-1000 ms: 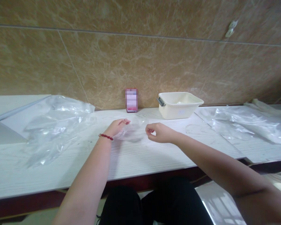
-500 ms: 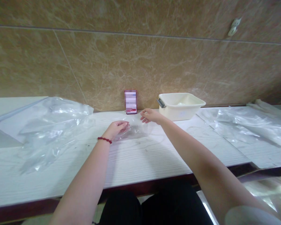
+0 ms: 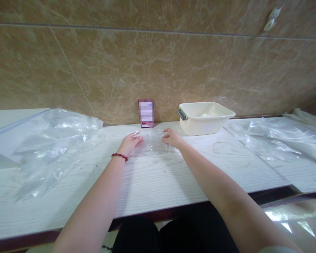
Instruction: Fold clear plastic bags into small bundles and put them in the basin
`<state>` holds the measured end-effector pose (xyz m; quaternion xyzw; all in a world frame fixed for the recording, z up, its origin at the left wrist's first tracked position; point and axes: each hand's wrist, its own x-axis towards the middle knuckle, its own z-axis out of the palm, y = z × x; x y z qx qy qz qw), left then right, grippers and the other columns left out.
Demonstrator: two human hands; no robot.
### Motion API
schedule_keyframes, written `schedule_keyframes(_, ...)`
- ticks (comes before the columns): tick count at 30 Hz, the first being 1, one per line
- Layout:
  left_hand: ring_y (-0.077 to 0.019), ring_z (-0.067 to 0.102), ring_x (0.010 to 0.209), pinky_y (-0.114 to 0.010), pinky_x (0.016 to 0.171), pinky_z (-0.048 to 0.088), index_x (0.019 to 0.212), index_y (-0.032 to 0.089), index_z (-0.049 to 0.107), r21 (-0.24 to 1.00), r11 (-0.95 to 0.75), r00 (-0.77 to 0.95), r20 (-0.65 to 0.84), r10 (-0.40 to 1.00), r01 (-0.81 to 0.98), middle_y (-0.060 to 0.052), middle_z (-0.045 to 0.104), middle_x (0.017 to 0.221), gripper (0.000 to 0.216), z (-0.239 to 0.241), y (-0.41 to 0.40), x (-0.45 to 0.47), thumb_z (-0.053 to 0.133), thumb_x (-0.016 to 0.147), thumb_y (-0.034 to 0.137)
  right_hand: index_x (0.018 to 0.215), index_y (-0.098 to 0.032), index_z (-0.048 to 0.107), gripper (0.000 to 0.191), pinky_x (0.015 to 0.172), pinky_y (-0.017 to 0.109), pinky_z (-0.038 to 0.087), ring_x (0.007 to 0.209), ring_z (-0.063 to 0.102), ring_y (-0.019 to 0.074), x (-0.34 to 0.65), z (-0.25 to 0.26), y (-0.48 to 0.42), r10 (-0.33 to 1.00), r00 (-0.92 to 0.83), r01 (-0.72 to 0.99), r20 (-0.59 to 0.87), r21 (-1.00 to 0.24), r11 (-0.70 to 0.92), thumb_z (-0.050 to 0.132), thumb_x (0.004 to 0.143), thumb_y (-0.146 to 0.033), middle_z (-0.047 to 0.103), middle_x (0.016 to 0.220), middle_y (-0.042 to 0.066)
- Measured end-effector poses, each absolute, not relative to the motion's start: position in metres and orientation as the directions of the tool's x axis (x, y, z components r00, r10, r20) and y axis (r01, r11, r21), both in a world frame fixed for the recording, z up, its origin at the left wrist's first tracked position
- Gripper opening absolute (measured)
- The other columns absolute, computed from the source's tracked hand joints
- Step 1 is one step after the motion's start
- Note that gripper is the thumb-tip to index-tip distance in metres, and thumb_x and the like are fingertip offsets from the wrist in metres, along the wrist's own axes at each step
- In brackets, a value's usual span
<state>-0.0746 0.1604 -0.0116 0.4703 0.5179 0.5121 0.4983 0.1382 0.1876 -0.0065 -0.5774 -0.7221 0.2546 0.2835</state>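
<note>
The clear plastic film is spread low over the worktop, between the two hands, on the near side of the upright phone and to the left of the cream tub. Its left edge is grasped between the thumb and fingers of the left hand; the right hand is placed at the right edge with fingers bent, but whether the film is pinched there cannot be told. From its transparency and creases, the material is judged to be thin, very light and limp, slippery and easily wrinkled, though hardly fragile. Hold is best taken at opposite edges or corners, under slight tension, since little stiffness can be expected.
</note>
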Motion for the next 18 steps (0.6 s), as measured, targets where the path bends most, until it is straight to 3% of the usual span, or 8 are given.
schedule_keyframes(5, -0.013, 0.059, 0.078, -0.028, 0.073, 0.047, 0.12, 0.015, 0.034, 0.996, -0.035, -0.177, 0.049, 0.983, 0.082, -0.01, 0.06, 0.094, 0.055, -0.016, 0.165, -0.081, 0.056, 0.07, 0.017, 0.101, -0.019, 0.045, 0.04, 0.059, 0.019, 0.04, 0.065, 0.056, 0.0092, 0.137, -0.009, 0.189, 0.977, -0.14, 0.729, 0.159, -0.652, 0.21, 0.057, 0.064, -0.024, 0.062, 0.071, -0.002)
schedule_keyframes(10, -0.0145, 0.056, 0.088, -0.029, 0.073, 0.046, 0.118, 0.019, 0.035, 0.973, -0.053, -0.288, 0.118, 0.95, 0.223, -0.01, 0.055, 0.106, 0.046, -0.024, 0.171, -0.088, 0.048, 0.074, 0.02, 0.099, -0.019, 0.047, 0.035, 0.059, 0.019, 0.039, 0.065, 0.055, 0.0094, 0.136, -0.01, 0.189, 0.971, -0.126, 0.755, 0.201, -0.616, 0.226, 0.055, 0.065, -0.022, 0.061, 0.069, -0.002)
schedule_keyframes(14, -0.0136, 0.053, 0.094, -0.027, 0.074, 0.047, 0.116, 0.022, 0.033, 0.991, -0.022, -0.404, 0.074, 0.912, 0.133, -0.009, 0.05, 0.111, 0.041, -0.021, 0.171, -0.089, 0.041, 0.076, 0.022, 0.097, -0.019, 0.048, 0.032, 0.06, 0.019, 0.038, 0.065, 0.055, 0.0096, 0.134, -0.008, 0.188, 0.966, -0.118, 0.756, 0.232, -0.609, 0.238, 0.052, 0.065, -0.018, 0.061, 0.069, -0.002)
schedule_keyframes(18, -0.0128, 0.052, 0.096, -0.026, 0.073, 0.048, 0.114, 0.026, 0.033, 0.999, -0.02, -0.36, 0.033, 0.932, 0.038, -0.007, 0.048, 0.111, 0.036, -0.015, 0.168, -0.084, 0.036, 0.078, 0.024, 0.098, -0.018, 0.048, 0.033, 0.059, 0.019, 0.039, 0.065, 0.054, 0.0093, 0.132, -0.009, 0.188, 0.965, -0.114, 0.744, 0.236, -0.623, 0.24, 0.05, 0.065, -0.016, 0.06, 0.07, -0.002)
